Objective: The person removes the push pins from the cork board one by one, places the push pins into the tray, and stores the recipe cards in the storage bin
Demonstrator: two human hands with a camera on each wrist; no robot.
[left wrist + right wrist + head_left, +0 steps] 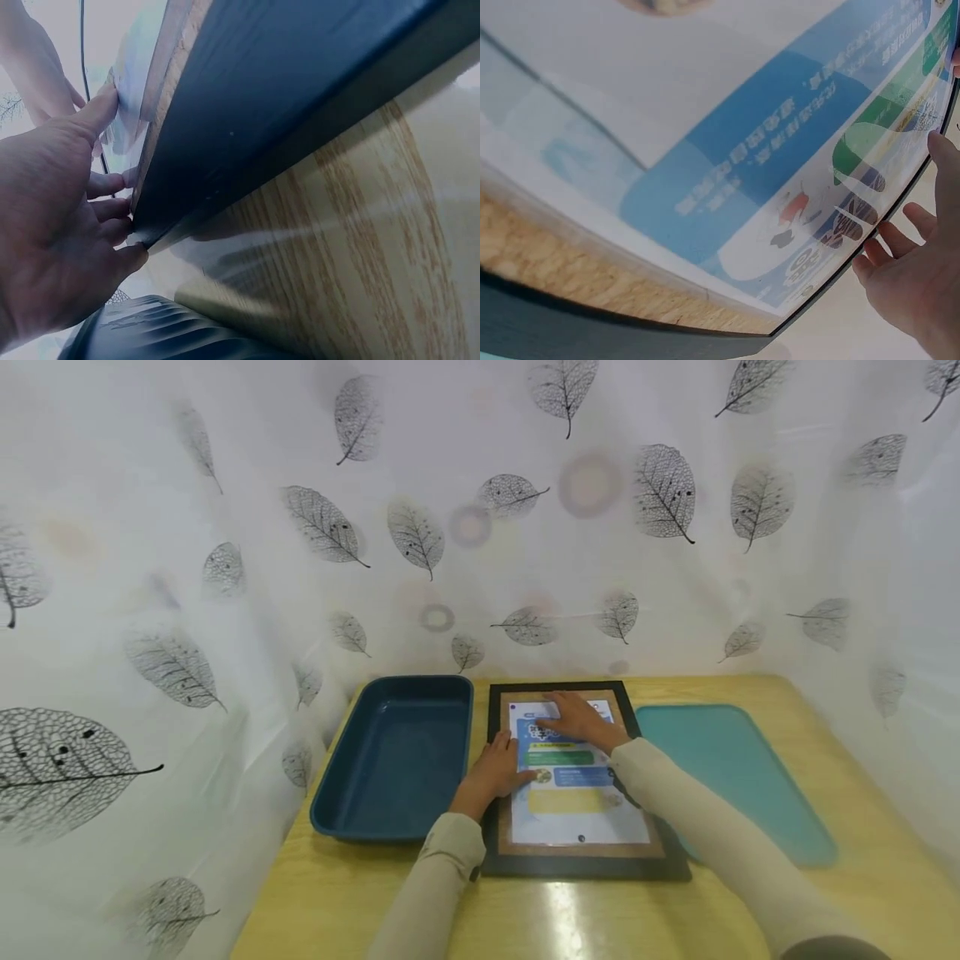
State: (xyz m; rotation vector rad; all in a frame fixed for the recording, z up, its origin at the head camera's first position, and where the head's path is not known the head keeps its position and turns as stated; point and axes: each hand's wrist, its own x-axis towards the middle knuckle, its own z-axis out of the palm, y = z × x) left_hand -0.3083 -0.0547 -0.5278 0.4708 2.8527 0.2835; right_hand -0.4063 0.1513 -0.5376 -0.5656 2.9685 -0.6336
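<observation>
A black-framed cork board (585,866) lies on the table, with a printed sheet (573,822) in blue, green and yellow on top of it. My left hand (491,772) rests along the sheet's left side, fingers extended. In the left wrist view, the fingers of that left hand (60,217) reach across the board's edge, beside the black frame (247,97). Over the sheet's upper part lies my right hand (581,722), its fingers stretched toward the left. The right wrist view has the right hand (922,277) close over the glossy sheet (705,172), which reflects the fingers.
A deep dark-blue tray (397,760) stands left of the board. On the right, a flat turquoise tray (727,768) sits close to the frame, partly under my right sleeve (697,810). A leaf-patterned curtain (480,568) surrounds the wooden table (337,902) at the back and sides.
</observation>
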